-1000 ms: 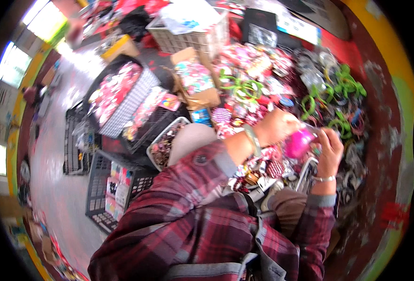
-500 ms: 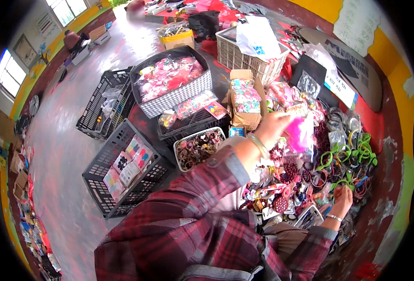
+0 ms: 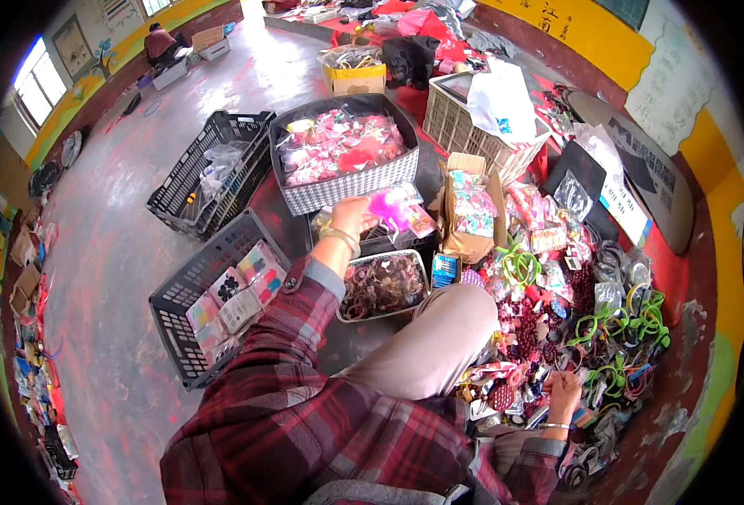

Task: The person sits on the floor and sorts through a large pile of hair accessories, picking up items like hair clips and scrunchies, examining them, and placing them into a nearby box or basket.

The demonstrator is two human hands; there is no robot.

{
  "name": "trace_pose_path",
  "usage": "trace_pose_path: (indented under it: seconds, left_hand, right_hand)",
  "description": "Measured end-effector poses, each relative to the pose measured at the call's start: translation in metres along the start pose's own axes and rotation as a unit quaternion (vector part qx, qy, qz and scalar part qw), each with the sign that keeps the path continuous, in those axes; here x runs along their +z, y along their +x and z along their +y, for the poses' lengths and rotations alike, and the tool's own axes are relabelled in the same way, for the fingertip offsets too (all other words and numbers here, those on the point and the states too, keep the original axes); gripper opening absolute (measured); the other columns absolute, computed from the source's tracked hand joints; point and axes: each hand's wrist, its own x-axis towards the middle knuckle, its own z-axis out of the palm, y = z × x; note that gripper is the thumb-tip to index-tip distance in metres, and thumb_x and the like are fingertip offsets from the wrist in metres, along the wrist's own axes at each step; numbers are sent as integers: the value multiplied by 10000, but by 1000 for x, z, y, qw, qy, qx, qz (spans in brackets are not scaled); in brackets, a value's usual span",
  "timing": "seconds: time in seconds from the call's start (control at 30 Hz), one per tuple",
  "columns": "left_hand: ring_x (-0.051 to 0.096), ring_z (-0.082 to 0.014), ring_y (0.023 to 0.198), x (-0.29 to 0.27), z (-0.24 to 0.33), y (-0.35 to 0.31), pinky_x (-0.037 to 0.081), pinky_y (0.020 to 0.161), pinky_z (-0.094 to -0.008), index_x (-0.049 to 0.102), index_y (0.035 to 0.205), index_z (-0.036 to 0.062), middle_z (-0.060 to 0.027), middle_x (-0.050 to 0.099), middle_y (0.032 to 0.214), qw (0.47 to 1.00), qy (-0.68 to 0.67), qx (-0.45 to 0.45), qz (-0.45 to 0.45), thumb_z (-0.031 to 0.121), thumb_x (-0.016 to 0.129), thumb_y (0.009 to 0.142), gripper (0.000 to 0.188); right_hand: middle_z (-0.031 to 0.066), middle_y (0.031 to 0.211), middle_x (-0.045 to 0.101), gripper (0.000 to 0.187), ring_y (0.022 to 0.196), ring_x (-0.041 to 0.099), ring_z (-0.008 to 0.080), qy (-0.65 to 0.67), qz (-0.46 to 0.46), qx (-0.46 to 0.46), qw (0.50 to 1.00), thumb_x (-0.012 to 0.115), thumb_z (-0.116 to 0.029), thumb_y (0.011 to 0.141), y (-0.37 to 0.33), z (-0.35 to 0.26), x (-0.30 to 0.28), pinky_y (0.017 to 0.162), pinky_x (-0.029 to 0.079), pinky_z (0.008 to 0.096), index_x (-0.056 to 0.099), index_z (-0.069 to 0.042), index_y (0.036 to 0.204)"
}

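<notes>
My left hand (image 3: 353,215) is closed on a bright pink fluffy item (image 3: 389,212), which seems to be in a clear plastic bag. It is held over a dark crate, just in front of the patterned basket (image 3: 304,198) of small bagged pink and red goods. My right hand (image 3: 564,392) is at the near right, low over a heap of hair accessories (image 3: 533,324). Its fingers are curled together; what they grip, if anything, is too small to tell. Bright green hair bands (image 3: 612,324) lie close beyond that hand.
A white-rimmed tray (image 3: 384,286) of hair ties is beside my knee. An open cardboard box (image 3: 473,210) holds small colourful packets. Dark plastic crates (image 3: 174,324) stand to the left, one with carded goods. A beige crate (image 3: 448,122) carries a white bag. Another person (image 3: 160,44) sits far left.
My left hand has carried the pink fluffy item leftward from the heap to above the dark crate. My right hand has shifted left and slightly nearer, away from the green bands.
</notes>
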Motion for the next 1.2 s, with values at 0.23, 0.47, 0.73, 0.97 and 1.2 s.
trace_pose_path:
  seconds: [0.23, 0.47, 0.73, 0.97, 1.2]
  left_hand:
    - [538, -334, 991, 3, 70, 139, 493, 815, -414, 394, 1184, -23, -208, 489, 1113, 961, -264, 84, 2, 140, 434, 876, 350]
    - [559, -345, 924, 46, -2, 118, 522, 780, -391, 434, 1039, -99, -216, 528, 1033, 958, -282, -54, -14, 119, 430, 862, 281]
    - [589, -191, 644, 112, -83, -12, 486, 570, -277, 562, 833, 32, -99, 612, 730, 961, -44, -128, -243, 183, 497, 850, 166]
    - [599, -148, 726, 199, -42, -173, 480, 675, -250, 558, 953, -6, -110, 627, 822, 878, 130, 50, -458, 215, 431, 920, 258]
    - [584, -111, 780, 239, -137, -277, 472, 704, -235, 503, 1107, -14, -76, 618, 858, 709, 148, -49, -687, 121, 512, 887, 259]
  right_hand:
    - [78, 577, 580, 136, 467, 552, 122, -10, -34, 15, 999, 535, -93, 851, 12, 12, 12, 437, 459, 236, 546, 28, 790]
    - [81, 559, 582, 196, 469, 562, 126, -71, -32, -17, 997, 504, -116, 869, 1, -3, 19, 452, 470, 251, 551, 36, 753]
    - [119, 685, 612, 229, 657, 576, 239, -123, -10, -34, 992, 495, -179, 817, 4, 10, 11, 786, 441, 331, 623, -26, 703]
    - [166, 1063, 578, 387, 708, 611, 221, 583, -48, -1, 811, 394, -373, 923, -30, -43, -38, 699, 490, 338, 478, -78, 1159]
    - [209, 1188, 503, 394, 708, 588, 201, 703, 3, -29, 710, 354, -361, 936, -55, -43, -49, 735, 471, 370, 402, -126, 1248]
